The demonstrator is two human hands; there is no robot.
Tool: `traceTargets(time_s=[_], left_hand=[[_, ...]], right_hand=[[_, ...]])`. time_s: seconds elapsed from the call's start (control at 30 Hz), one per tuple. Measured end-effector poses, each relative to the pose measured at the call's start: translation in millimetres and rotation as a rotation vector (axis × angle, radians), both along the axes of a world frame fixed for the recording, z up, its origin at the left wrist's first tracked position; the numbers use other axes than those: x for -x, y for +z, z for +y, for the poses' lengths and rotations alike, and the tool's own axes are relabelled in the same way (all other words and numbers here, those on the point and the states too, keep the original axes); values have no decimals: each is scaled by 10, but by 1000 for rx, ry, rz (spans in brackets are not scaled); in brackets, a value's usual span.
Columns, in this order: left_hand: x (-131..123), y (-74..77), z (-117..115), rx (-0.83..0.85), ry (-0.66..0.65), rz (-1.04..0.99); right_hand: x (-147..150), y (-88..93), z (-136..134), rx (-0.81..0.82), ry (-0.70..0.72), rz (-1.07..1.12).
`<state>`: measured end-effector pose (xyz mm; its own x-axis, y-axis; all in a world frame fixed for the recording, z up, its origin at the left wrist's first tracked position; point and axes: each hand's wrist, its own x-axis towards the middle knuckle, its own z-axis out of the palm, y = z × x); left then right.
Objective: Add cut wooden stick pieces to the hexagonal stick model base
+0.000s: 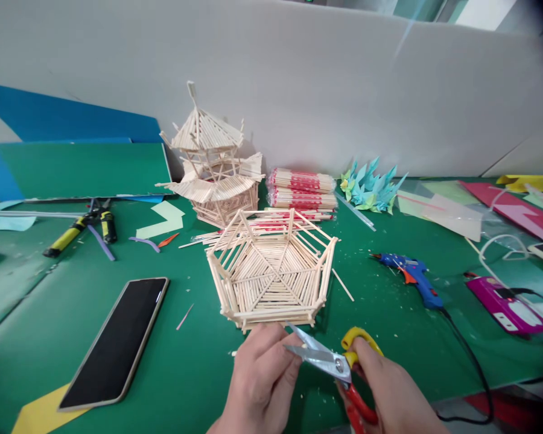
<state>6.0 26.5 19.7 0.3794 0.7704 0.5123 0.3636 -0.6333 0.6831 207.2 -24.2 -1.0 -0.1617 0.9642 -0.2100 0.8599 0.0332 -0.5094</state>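
Observation:
My right hand (384,386) grips a pair of scissors (319,355) with one yellow and one red handle; the blades are spread apart. Beside the blade tips, my left hand (266,367) is closed in a pinch. A pale tip of a thin wooden stick (304,346) shows between its fingers and the blades; the rest is hidden. Just beyond my hands stands a polygonal stick frame (276,274) with a floor of sticks in wedge sections and open railing sides. Behind it on the left is a tiered stick pagoda (217,175).
Bundled sticks (301,190) in red-marked wrap lie behind the frame, near blue paper folds (373,187). A blue glue gun (411,274) and purple power strip (509,307) are at right, with cords. A phone (115,343) and yellow-black pliers (84,226) lie at left.

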Motion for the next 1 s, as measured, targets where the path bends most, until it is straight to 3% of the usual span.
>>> traceTargets(time_s=[0.2, 0.33, 0.53, 0.7, 0.83, 1.0], left_hand=[[-20, -6, -24, 2, 33, -12], [-53, 1, -57, 42, -17, -44], [-77, 37, -50, 350, -18, -224], [-95, 33, -24, 562, -53, -366], [-93, -2, -18, 536, -100, -382], [-43, -39, 16, 337, -102, -364]], right_hand=[[9, -47, -16, 10, 6, 44], [35, -37, 2, 74, -26, 73], [34, 77, 100, 42, -187, 253], [-46, 139, 82, 39, -125, 182], [-95, 175, 70, 8, -49, 46], [-130, 186, 53, -56, -16, 18]])
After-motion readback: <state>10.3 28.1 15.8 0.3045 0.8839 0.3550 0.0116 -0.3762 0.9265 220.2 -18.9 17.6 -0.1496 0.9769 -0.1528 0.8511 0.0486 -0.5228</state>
